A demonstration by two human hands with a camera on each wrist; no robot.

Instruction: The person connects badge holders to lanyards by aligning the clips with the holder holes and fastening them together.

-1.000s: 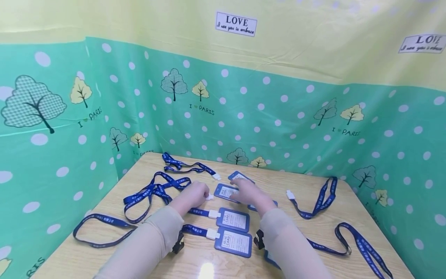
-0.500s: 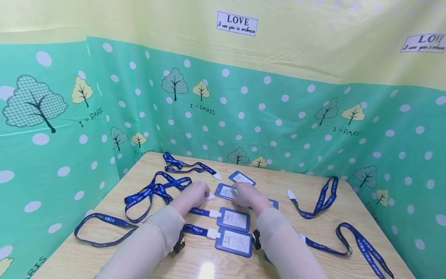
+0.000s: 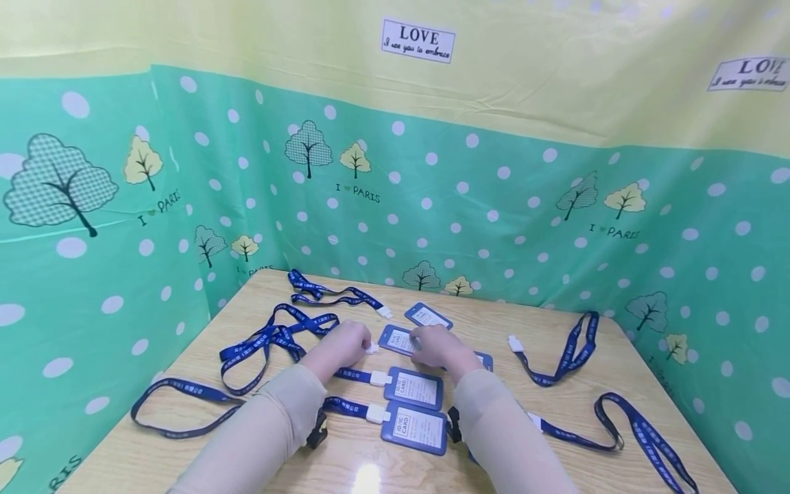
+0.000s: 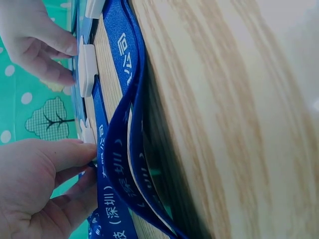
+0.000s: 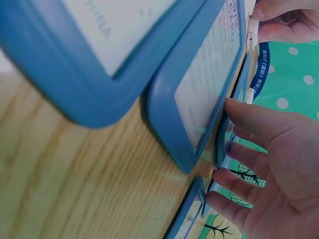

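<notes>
The left hand (image 3: 345, 341) pinched a white clip (image 3: 372, 349) between thumb and finger. The right hand (image 3: 438, 348), loosely curved, held a badge (image 3: 393, 339) by its edges.

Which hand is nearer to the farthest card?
Right. The right hand is just on the near side of the farthest card; the left hand is farther off, to its left.

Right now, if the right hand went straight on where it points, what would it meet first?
The card holder it touches; beyond, probably the white clip in the left hand, though depth is unclear.
</notes>
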